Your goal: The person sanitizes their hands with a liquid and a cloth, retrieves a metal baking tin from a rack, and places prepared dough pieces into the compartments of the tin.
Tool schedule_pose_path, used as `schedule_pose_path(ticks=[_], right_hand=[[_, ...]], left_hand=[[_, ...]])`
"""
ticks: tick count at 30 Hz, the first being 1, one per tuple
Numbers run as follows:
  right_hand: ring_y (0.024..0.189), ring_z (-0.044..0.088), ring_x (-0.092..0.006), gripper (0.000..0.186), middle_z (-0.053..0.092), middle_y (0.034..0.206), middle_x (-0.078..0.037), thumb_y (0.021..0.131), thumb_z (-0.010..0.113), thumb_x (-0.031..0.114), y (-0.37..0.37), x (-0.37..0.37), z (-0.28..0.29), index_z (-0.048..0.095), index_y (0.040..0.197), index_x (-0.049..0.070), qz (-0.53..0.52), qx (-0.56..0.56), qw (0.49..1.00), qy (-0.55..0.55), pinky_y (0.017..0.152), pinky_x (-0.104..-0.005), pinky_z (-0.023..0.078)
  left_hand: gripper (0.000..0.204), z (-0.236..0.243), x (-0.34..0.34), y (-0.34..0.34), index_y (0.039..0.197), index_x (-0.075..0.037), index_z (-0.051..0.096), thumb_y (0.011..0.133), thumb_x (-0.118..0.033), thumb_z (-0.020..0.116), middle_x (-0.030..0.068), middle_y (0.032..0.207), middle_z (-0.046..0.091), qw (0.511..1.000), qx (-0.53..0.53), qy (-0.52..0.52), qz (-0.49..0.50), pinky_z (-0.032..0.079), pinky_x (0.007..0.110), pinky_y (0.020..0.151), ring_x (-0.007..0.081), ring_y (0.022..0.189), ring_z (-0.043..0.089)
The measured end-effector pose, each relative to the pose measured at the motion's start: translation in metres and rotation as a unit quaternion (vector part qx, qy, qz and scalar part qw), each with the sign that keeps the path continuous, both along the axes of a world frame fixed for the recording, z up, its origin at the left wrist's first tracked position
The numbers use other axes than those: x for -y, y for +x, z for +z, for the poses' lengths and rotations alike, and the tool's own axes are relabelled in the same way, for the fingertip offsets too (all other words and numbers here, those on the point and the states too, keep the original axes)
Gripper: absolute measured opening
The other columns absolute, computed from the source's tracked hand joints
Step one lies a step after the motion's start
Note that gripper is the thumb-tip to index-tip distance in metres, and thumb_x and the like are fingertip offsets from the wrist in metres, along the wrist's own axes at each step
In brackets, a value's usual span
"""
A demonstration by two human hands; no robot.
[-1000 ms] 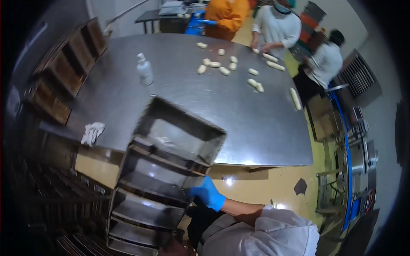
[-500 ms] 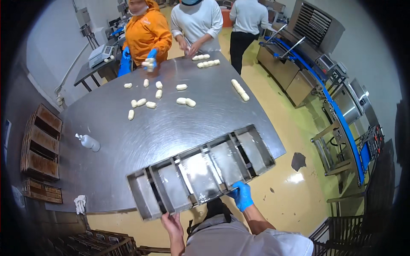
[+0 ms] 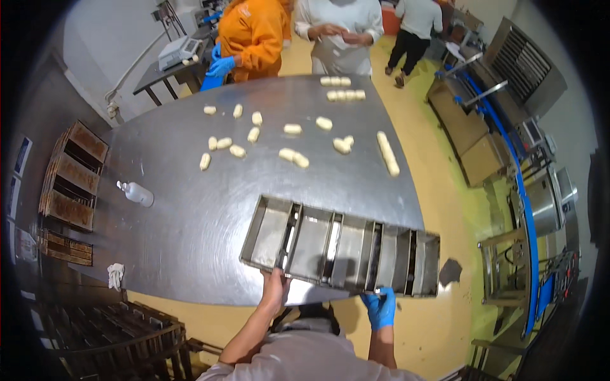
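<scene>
A set of joined metal loaf pans (image 3: 311,244), several in a row and with nothing inside, is held over the near right part of the steel table (image 3: 190,241), its right end past the table's edge. My bare left hand (image 3: 274,289) grips the near rim toward the left end. Gloved in blue, my right hand (image 3: 380,308) holds the same rim farther right. Beyond the pans lie several short pale dough rolls (image 3: 292,129), a clump of dough (image 3: 343,145) and a longer dough row (image 3: 387,153).
A spray bottle (image 3: 136,193) lies on the table's left side, and a white cloth (image 3: 115,276) hangs at the near left corner. Two people stand at the far edge. Stacked pans (image 3: 76,174) line the left; a blue-belted conveyor (image 3: 522,203) runs along the right.
The joined pans have swung round, their left end now farther away and right end nearer, and moved right. Additional dough has appeared mid-table. The orange-clad person's hands are off the dough.
</scene>
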State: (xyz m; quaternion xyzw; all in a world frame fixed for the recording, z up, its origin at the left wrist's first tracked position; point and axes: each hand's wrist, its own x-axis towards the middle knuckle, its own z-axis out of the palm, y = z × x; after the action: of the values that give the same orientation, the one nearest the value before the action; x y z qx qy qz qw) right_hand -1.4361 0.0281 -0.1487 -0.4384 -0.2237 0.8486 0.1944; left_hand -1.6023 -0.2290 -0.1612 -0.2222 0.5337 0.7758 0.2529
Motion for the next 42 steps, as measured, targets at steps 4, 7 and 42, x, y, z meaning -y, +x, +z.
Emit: schedule_pose_path(ticks=[4, 7, 42], right_hand=[[0.093, 0.062, -0.0362, 0.018, 0.062, 0.094, -0.019, 0.080, 0.061, 0.026, -0.017, -0.012, 0.026, 0.057, 0.084, 0.009, 0.064, 0.035, 0.995, -0.061, 0.090, -0.0512, 0.047], [0.109, 0.057, -0.0414, 0.030, 0.058, 0.117, -0.024, 0.082, 0.062, 0.034, -0.030, 0.014, 0.059, 0.059, 0.100, 0.011, 0.221, 0.043, 0.964, -0.139, 0.100, -0.0563, 0.041], [0.128, 0.046, -0.0367, 0.091, 0.043, 0.140, -0.028, 0.081, 0.067, 0.050, 0.191, 0.817, -0.369, 0.028, 0.144, -0.002, 0.966, -0.075, -0.004, 0.248, 0.105, -0.0391, 0.040]], left_hand=[[0.039, 0.029, -0.007, -0.008, 0.121, 0.002, 0.038, 0.088, -0.016, 0.048, 0.0080, 0.087, 0.054, 0.990, 0.036, -0.114, -0.069, 0.046, 0.026, 0.062, 0.0128, 0.072, 0.052], [0.048, 0.046, 0.011, 0.018, 0.130, 0.007, 0.039, 0.090, -0.017, 0.052, 0.0124, 0.091, 0.061, 0.973, -0.099, -0.177, -0.115, 0.047, 0.027, 0.068, 0.0131, 0.078, 0.057], [0.049, -0.132, 0.325, 0.458, 0.133, -0.004, 0.046, 0.098, -0.037, 0.054, 0.0106, 0.131, 0.053, 0.689, 0.352, -0.001, 0.634, 0.046, 0.035, 0.094, 0.0217, 0.117, 0.055]])
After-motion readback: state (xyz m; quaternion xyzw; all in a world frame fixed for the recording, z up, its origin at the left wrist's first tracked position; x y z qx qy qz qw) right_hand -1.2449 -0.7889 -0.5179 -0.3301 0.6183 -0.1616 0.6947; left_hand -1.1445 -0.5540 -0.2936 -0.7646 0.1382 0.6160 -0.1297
